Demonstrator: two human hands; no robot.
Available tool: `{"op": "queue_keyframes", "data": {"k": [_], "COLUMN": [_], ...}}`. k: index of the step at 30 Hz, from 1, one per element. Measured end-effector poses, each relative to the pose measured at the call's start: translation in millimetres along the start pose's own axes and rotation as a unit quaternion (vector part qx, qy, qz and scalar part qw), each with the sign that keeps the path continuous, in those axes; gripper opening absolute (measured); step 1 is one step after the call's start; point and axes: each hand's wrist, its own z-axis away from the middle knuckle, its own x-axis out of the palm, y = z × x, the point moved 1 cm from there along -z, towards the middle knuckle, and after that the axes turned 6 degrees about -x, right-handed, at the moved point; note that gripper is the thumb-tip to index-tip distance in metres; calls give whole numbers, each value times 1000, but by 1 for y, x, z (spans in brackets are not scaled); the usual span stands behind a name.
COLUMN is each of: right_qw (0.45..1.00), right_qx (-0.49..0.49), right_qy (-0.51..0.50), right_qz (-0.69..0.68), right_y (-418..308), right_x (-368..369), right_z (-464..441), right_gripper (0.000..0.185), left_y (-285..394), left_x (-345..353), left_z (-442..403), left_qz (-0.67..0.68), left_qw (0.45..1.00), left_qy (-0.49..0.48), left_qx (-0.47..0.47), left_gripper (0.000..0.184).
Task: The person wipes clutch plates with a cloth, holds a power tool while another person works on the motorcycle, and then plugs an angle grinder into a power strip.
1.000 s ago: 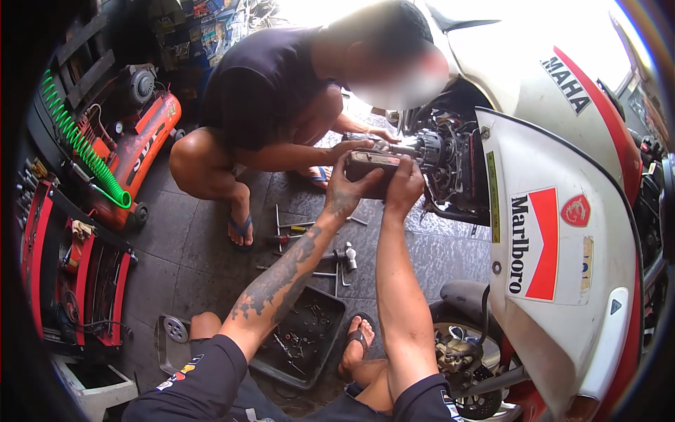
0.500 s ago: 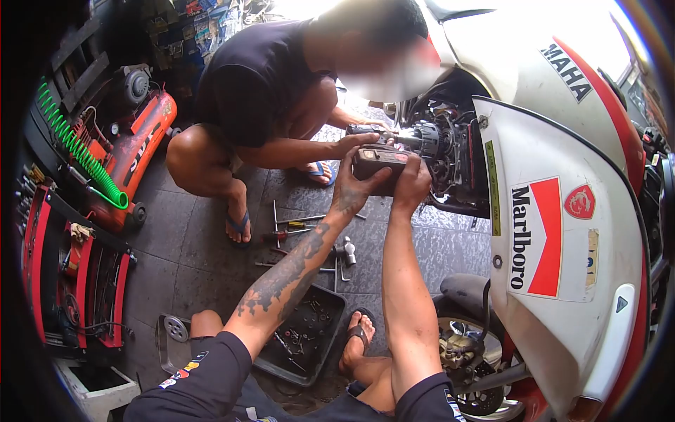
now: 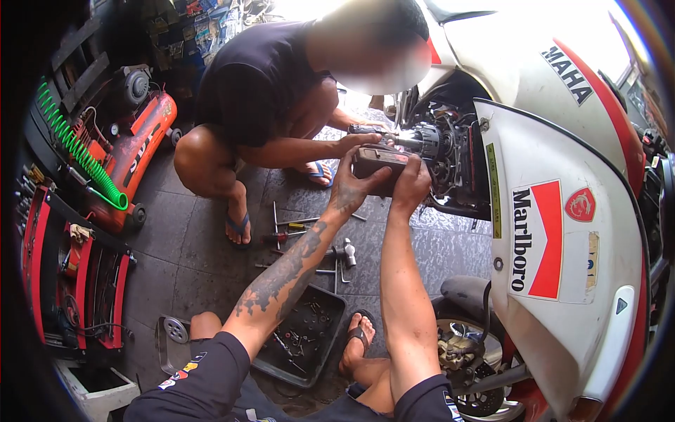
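A dark, boxy battery pack (image 3: 373,162) is between my hands; it looks like the base of a cordless impact wrench. My left hand (image 3: 349,181) wraps its left side, thumb on the near face. On the right end, my right hand (image 3: 412,184) is closed with the thumb along the top. Just beyond, a co-worker's hand (image 3: 354,143) grips the dark tool body. A shiny shaft or socket (image 3: 406,138) points from there to the round clutch-like part (image 3: 432,141) on the motorcycle's engine. My hands partly hide the tool.
A white motorcycle fairing (image 3: 541,232) fills the right side. Hand tools, including a hammer (image 3: 349,252), lie on the tiled floor. A black tray (image 3: 330,352) of small parts sits between my legs. An orange air compressor (image 3: 144,141) and a red tool cart (image 3: 77,281) stand left.
Both my hands and the co-worker's keep their hold on the tool in nearly the same place. The view has shifted very slightly.
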Motion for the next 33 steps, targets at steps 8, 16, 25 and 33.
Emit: {"op": "queue_keyframes", "data": {"k": [8,16,25,33], "right_qw": [999,1000,999,985], "right_qx": [-15,27,30,80], "right_qy": [22,-5,-17,-89], "right_qz": [20,1,42,123], "right_y": [3,-29,-23,13], "right_x": [-2,-11,-7,1], "right_z": [6,-6,-17,14], "right_gripper": [40,43,51,55], "left_y": [-18,-5,12,-25], "left_x": [-5,2,12,-13], "left_z": [-4,-9,0,22], "left_qz": [-13,-19,-101,-177], "left_qw": [1000,1000,993,974], "left_qy": [-6,-9,57,105], "left_qx": [26,16,-26,-91], "left_gripper": [87,89,87,81]}}
